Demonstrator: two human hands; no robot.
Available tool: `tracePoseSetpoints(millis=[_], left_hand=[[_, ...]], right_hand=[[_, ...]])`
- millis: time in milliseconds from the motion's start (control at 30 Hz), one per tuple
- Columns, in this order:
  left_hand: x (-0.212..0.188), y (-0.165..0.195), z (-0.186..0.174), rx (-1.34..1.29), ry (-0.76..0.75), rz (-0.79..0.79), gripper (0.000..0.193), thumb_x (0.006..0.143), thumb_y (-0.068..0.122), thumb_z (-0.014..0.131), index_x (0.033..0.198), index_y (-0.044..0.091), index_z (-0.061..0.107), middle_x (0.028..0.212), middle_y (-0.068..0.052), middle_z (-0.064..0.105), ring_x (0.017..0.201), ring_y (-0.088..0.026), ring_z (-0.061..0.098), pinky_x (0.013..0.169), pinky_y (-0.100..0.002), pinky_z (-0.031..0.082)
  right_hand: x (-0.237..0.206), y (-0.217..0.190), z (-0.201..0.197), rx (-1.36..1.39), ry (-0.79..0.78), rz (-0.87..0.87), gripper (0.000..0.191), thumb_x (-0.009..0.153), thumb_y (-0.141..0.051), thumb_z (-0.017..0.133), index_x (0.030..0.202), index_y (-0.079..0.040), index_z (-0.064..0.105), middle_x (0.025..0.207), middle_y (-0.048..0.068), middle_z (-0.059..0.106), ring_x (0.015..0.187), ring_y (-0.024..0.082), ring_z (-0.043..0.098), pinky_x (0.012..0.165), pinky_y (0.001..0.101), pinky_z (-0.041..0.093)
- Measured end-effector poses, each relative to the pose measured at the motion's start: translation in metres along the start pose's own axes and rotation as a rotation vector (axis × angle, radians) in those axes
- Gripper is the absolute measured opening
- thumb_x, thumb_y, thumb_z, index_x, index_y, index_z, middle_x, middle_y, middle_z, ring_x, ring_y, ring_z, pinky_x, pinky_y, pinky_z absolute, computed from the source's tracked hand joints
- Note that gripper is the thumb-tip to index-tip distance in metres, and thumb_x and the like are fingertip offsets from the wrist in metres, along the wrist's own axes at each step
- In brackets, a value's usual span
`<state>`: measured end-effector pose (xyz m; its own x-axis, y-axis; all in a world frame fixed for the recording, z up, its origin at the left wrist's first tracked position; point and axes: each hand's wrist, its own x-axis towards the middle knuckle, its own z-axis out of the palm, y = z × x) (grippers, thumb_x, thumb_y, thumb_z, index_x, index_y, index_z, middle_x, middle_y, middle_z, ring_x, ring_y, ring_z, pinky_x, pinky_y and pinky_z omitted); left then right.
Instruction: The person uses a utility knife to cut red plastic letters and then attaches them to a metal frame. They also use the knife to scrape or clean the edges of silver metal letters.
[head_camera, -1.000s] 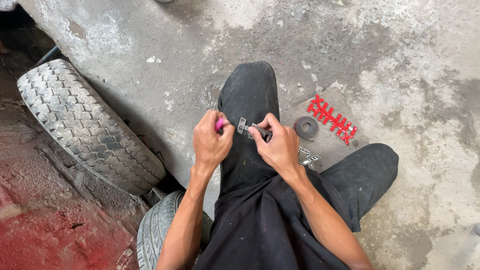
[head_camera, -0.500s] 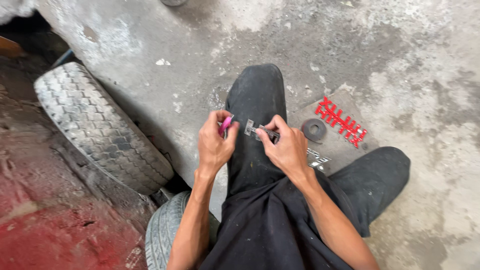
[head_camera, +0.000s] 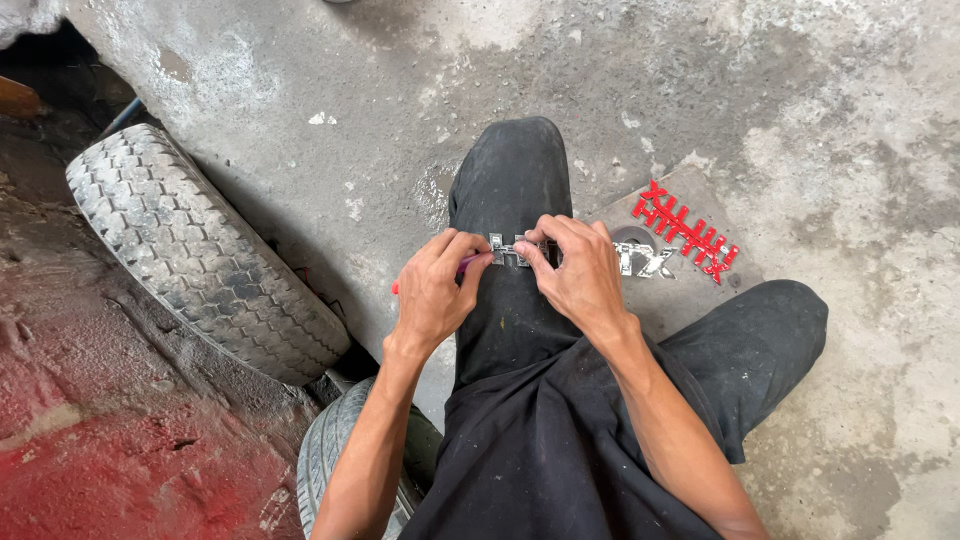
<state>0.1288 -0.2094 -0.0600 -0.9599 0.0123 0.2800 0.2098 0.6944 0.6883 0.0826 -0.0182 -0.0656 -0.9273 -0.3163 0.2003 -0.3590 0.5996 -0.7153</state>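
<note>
Seen from above, seated on a stained concrete floor (head_camera: 300, 90), black-trousered knee (head_camera: 510, 180) raised toward 12 o'clock. Both hands drawn close together over that knee, at the centre of the view. Left hand (head_camera: 435, 295) curled around a slim pink tool (head_camera: 462, 266), only a short bit of it showing between thumb and fingers, with a speck of the same pink at the hand's 9 o'clock edge. Right hand (head_camera: 575, 275) pinching a small chrome emblem piece (head_camera: 505, 250) between thumb and fingertips, the piece resting on the trouser cloth and touched from its 9 o'clock side by the left fingers. Just at 3 o'clock of the right hand, on the floor, a second chrome emblem piece (head_camera: 645, 262), with a dark round disc (head_camera: 630, 236) mostly hidden behind the knuckles. Farther toward 2 o'clock, a red plastic strip with many short cross-pins (head_camera: 685, 232), lying flat and apart from the chrome. At 9 o'clock, a worn, dusty tyre (head_camera: 200, 250) lying slanted; a second tyre (head_camera: 335, 455) at 7 o'clock, partly under the left forearm. Red-stained ground (head_camera: 120, 470) at 8 o'clock.
</note>
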Motion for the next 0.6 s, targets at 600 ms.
tracePoseSetpoints(millis=[600], left_hand=[[0.0012,-0.0037,0.0007,0.094,0.021,0.141,0.006,0.089,0.013,0.077,0.093,0.011,0.073,0.082,-0.003,0.061,0.078,-0.025,0.063,0.069,-0.040,0.049]], right_hand=[[-0.0008,0.0029,0.0000,0.018,0.026,-0.005,0.023,0.090,-0.023,0.081,0.086,-0.006,0.066,0.087,0.002,0.072,0.081,0.025,0.065,0.077,0.0388,0.040]])
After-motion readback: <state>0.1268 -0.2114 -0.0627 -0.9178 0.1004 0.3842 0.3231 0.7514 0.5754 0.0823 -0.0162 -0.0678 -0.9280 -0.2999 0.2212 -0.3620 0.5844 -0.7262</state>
